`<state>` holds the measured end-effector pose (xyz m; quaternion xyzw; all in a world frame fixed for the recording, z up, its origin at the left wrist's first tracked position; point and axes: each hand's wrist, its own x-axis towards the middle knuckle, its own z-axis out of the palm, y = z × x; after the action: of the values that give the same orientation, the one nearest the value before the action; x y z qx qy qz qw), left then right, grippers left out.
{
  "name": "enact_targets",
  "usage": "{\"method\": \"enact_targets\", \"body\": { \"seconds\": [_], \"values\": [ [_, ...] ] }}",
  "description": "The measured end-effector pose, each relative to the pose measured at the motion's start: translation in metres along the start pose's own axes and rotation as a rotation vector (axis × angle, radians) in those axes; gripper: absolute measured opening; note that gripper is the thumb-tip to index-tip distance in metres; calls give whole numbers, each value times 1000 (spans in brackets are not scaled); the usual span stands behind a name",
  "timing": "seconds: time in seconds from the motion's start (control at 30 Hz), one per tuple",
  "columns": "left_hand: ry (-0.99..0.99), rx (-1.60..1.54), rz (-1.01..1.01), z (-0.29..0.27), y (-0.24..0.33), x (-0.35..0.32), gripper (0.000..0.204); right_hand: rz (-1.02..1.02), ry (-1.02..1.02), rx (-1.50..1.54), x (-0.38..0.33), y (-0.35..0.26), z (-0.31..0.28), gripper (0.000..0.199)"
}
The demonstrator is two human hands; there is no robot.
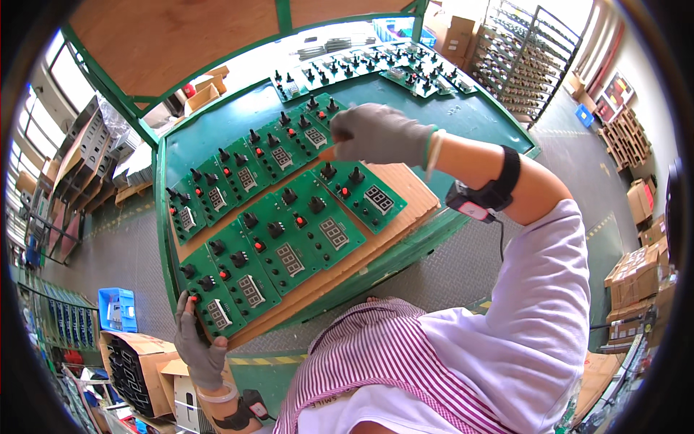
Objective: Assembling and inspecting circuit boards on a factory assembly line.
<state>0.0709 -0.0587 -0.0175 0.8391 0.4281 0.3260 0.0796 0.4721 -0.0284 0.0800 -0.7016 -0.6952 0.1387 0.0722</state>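
Two rows of green circuit boards lie on a cardboard sheet (416, 189), each with a digit display, black knobs and a red button. My left hand (199, 351), in a grey glove with bare fingertips, rests at the outer corner of the nearest-left circuit board (211, 300). Its fingers are stretched along the board's edge, the thumb apart. Over the right end of the far row, my gloved right hand (383, 136) is closed beside a circuit board (312, 130). What its fingers hold, if anything, is hidden. Below it lies the near row's right-end circuit board (365, 195).
More circuit boards with knobs (376, 66) are spread along the green table's (470, 119) far side. A green frame with a wooden panel (181, 43) rises at the far left. A rack (524, 58) stands at the far right; a blue crate (117, 309) and cartons (630, 278) are around.
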Motion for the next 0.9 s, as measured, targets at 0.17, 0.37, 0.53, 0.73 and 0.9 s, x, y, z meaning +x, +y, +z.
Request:
{"method": "enact_targets", "body": {
  "seconds": [0.17, 0.37, 0.53, 0.73, 0.9],
  "values": [
    [-10, -36, -26, 0, 1, 1, 89, 110, -53, 40, -35, 10, 5, 48],
    [1, -43, -8, 1, -1, 2, 90, 239, -288, 84, -42, 1, 10, 74],
    [4, -53, -11, 1, -1, 1, 89, 260, -299, 140, -40, 4, 15, 73],
    [-3, -40, -2, 0, -1, 0, 89, 296, -280, 453, -41, 22, 15, 62],
    [-11, -70, -3, 1, 1, 3, 87, 272, -240, 363, -49, 17, 18, 64]
  ]
}}
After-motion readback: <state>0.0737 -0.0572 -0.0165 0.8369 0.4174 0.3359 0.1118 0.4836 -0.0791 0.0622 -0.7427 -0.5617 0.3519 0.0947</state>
